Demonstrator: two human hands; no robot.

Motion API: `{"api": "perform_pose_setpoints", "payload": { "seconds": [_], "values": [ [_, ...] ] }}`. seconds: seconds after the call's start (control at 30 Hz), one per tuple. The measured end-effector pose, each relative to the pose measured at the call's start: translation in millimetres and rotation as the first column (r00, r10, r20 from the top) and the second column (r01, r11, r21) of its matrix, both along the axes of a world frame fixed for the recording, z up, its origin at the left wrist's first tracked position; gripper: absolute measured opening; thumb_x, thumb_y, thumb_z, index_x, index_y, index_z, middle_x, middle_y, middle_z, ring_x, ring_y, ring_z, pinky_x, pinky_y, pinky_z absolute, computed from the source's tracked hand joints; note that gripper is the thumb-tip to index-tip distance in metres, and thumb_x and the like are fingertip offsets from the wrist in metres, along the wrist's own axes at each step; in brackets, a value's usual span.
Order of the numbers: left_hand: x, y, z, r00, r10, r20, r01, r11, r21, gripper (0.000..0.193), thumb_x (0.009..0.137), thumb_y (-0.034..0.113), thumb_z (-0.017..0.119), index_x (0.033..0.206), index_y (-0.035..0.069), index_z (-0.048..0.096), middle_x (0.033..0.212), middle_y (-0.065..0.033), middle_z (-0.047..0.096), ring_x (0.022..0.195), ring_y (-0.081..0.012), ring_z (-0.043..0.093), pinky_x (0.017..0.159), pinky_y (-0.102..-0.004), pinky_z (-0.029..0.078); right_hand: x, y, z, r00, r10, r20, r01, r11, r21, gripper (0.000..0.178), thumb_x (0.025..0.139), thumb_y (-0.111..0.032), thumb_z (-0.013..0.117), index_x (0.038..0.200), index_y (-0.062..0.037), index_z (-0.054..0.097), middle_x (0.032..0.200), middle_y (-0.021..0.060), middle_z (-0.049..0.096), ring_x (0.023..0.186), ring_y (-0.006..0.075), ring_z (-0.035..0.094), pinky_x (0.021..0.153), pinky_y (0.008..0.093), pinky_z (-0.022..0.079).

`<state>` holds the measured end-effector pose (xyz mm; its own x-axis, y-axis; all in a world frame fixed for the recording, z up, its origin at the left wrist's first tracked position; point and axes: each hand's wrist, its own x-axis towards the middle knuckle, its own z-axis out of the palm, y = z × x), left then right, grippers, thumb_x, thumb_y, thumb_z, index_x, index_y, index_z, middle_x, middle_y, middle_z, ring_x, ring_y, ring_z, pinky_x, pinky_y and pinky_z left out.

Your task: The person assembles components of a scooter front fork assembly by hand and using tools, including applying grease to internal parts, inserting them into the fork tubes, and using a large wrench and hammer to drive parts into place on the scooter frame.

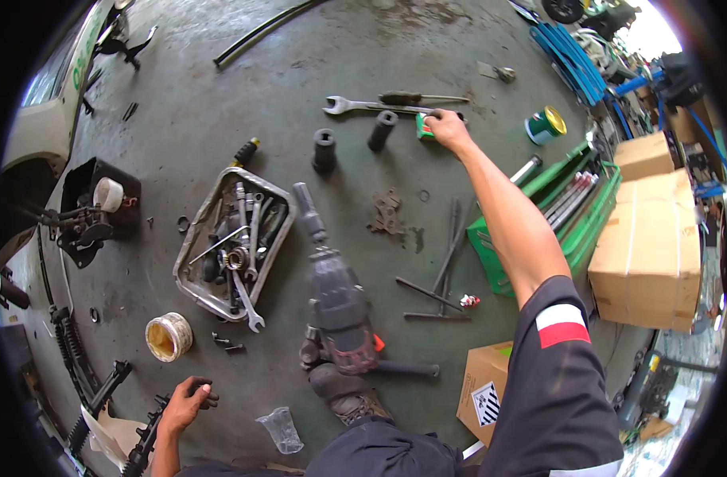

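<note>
Green box [424, 130] partly behind right hand [446, 128]

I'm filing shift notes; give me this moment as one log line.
right hand: on green box | left hand: looks empty | tray: holds wrenches | impact gun: by shoe

A black-and-white striped hazard label [486, 404] stands on the brown carton [473, 370].

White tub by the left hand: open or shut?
Open: no lid covers the white tub, and yellowish material shows inside.
</note>
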<state>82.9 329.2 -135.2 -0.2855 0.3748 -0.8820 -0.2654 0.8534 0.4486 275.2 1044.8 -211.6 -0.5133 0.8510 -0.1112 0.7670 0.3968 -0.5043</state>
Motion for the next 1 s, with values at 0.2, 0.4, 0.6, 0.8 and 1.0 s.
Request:
{"api": "perform_pose_setpoints", "payload": {
  "seconds": [0.2,0.4,0.6,0.8,1.0],
  "values": [
    [30.5,-155.2,-26.9,0.899,0.427,0.092,-0.399,0.889,-0.224,0.058,0.09,0.035,0.066,0.124,-0.008,0.047,0.099,-0.025,0.065,0.087,-0.0357,0.068,0.073,-0.0428,0.058,-72.0,34.7,-41.3,0.978,-0.15,-0.146,0.113,0.965,-0.235,0.049,0.091,-0.035,0.059,0.121,0.0035,0.061,0.112,0.0145,0.066,0.102,0.0213,0.058,0.092,0.0335,0.043],
    [82.6,-205.1,30.0,0.957,0.289,0.007,-0.247,0.83,-0.5,0.05,0.093,0.035,0.062,0.123,-0.004,0.054,0.106,-0.0176,0.066,0.093,-0.0299,0.065,0.081,-0.0404,0.051,-132.7,70.8,-87.6,0.974,-0.227,-0.028,0.222,0.968,-0.113,0.053,0.092,-0.035,0.055,0.13,0.0027,0.054,0.121,0.0188,0.063,0.109,0.0273,0.058,0.094,0.0353,0.044],
    [98.4,-209.2,38.3,0.887,0.46,0.047,-0.369,0.765,-0.528,0.048,0.093,0.038,0.062,0.119,-0.002,0.061,0.103,-0.0153,0.069,0.087,-0.0273,0.065,0.078,-0.0385,0.052,-144.6,91.1,-108.1,0.988,-0.116,0.104,0.129,0.983,-0.131,0.05,0.092,-0.041,0.057,0.118,0.0018,0.055,0.098,0.0148,0.064,0.082,0.0246,0.062,0.067,0.0401,0.053],
    [88.0,-187.7,19.4,0.802,0.596,0.039,-0.549,0.76,-0.347,0.048,0.091,0.035,0.065,0.117,-0.005,0.057,0.095,-0.0145,0.069,0.088,-0.0241,0.068,0.076,-0.0352,0.054,-109.4,71.3,-83.9,0.945,-0.148,-0.292,0.174,0.982,0.066,0.044,0.085,-0.036,0.066,0.102,0.0009,0.049,0.084,0.012,0.06,0.075,0.0235,0.058,0.074,0.0408,0.049],
    [73.2,-164.6,11.8,0.932,0.36,0.034,-0.341,0.906,-0.251,0.057,0.092,0.048,0.06,0.113,-0.005,0.061,0.098,-0.0104,0.067,0.087,-0.0165,0.062,0.077,-0.0311,0.05,-123.2,10.9,36.3,0.649,-0.245,-0.721,-0.075,0.922,-0.38,0.033,0.099,-0.027,0.05,0.08,-0.0038,0.063,0.073,0.0049,0.058,0.07,0.0167,0.055,0.068,0.028,0.046]
  ]
}}
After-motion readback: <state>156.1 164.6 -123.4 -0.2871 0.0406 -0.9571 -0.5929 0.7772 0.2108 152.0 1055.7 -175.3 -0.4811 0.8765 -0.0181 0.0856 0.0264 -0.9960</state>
